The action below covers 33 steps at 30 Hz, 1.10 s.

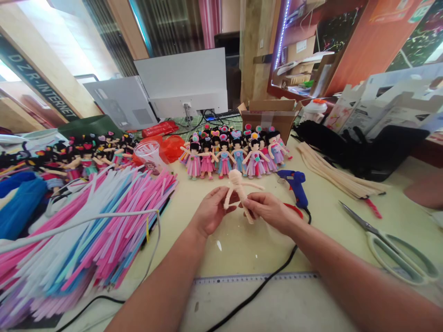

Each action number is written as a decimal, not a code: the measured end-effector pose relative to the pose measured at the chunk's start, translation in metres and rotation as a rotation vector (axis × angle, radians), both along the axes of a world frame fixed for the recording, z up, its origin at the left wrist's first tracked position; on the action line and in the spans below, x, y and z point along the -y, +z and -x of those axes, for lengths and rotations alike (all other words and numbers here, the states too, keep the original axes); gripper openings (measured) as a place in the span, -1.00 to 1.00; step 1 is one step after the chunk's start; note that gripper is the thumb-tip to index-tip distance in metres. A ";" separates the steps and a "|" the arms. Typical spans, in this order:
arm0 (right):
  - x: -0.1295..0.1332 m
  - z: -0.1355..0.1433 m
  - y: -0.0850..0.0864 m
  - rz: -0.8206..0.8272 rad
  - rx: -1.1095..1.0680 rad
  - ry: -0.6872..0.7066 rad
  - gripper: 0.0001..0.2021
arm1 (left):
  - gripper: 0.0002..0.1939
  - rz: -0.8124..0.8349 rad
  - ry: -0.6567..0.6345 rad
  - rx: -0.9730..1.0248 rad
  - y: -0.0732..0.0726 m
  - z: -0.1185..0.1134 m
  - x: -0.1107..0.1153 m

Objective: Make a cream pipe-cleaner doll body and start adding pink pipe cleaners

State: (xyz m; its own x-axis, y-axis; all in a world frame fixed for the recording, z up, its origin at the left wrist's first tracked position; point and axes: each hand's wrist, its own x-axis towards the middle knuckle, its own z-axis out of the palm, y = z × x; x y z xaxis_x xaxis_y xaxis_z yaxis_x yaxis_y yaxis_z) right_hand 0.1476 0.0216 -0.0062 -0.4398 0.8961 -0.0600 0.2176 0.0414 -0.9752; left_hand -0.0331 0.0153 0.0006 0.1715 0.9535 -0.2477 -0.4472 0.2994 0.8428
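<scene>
A bare cream doll body [238,190], made of wound pipe cleaner, is held upright above the table, with a round head, thin arms and legs. My right hand [266,210] pinches its lower body between thumb and fingers. From the other side my left hand [212,210] has its fingers closed around the doll's arm area; some fingertips are hidden behind it. Just beyond stand several finished dolls [224,157] with black hair and pink, blue or purple dresses. To the right of my right hand lies a blue glue gun [296,184].
Bundles of coloured pipe cleaners [100,226] fill the left side. Scissors [384,244] and cream pipe cleaners [337,170] lie at right. A black cord [256,295] crosses a ruler [238,279]. Behind are a plastic cup [150,157], a cardboard box [268,117] and monitors [183,83].
</scene>
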 end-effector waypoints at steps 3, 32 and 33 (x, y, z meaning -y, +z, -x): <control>0.000 0.000 0.001 0.030 -0.032 -0.025 -0.59 | -0.72 0.051 0.154 -0.045 -0.001 0.003 -0.004; 0.006 0.005 0.003 -0.041 0.032 0.007 -0.77 | -0.66 -0.224 -0.012 -0.403 0.001 -0.008 0.004; 0.006 0.005 0.003 -0.033 0.031 0.024 -0.77 | -0.64 -0.216 -0.032 -0.390 0.002 -0.007 0.004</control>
